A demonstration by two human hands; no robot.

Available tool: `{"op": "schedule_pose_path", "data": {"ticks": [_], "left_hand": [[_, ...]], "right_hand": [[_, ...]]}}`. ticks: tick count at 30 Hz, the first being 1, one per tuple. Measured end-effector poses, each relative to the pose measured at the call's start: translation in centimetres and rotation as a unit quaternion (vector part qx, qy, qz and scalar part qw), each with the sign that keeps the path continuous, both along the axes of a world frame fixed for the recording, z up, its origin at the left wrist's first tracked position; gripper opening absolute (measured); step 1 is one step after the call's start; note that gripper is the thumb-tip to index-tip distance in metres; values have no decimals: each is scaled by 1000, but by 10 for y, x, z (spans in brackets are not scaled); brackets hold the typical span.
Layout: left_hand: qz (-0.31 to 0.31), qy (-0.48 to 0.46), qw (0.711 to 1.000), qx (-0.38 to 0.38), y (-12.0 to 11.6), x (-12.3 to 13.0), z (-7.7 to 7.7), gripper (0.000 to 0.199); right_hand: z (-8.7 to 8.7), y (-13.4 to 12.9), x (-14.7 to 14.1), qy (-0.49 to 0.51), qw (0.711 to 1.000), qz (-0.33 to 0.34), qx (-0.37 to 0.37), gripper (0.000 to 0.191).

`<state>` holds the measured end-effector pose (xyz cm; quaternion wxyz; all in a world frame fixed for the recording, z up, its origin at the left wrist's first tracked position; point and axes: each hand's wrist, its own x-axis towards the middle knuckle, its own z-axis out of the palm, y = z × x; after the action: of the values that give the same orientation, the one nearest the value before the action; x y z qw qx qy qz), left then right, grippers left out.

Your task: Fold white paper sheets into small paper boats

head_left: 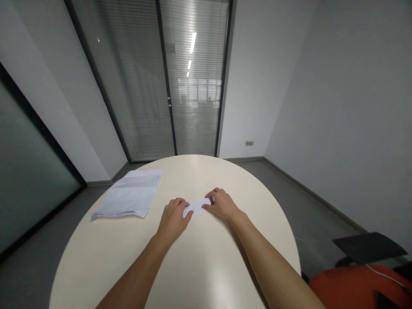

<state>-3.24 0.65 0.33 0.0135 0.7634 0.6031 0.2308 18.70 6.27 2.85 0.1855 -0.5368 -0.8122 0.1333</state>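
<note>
A small white strip, which looks like folded paper (197, 207), lies between my hands over the middle of the round cream table (193, 171). My left hand (174, 218) grips its left end, thumb in front and fingers behind. At the right end, my right hand (222, 204) pinches the strip between thumb and fingers. A stack of larger white sheets (130, 193) rests at the table's left side, apart from both hands.
A red chair (350, 287) with a black armrest (370, 247) stands at the lower right, beside the table. Beyond the table's far edge are a glass door with blinds (196, 116) and grey walls.
</note>
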Motion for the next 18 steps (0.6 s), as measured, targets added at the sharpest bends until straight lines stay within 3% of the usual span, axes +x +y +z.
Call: {"op": "schedule_pose_path", "data": {"ticks": [18], "left_hand": [[20,24,999,21,0,-1,3,30]], "right_hand": [[2,0,-2,87,994,59,42,14]]}}
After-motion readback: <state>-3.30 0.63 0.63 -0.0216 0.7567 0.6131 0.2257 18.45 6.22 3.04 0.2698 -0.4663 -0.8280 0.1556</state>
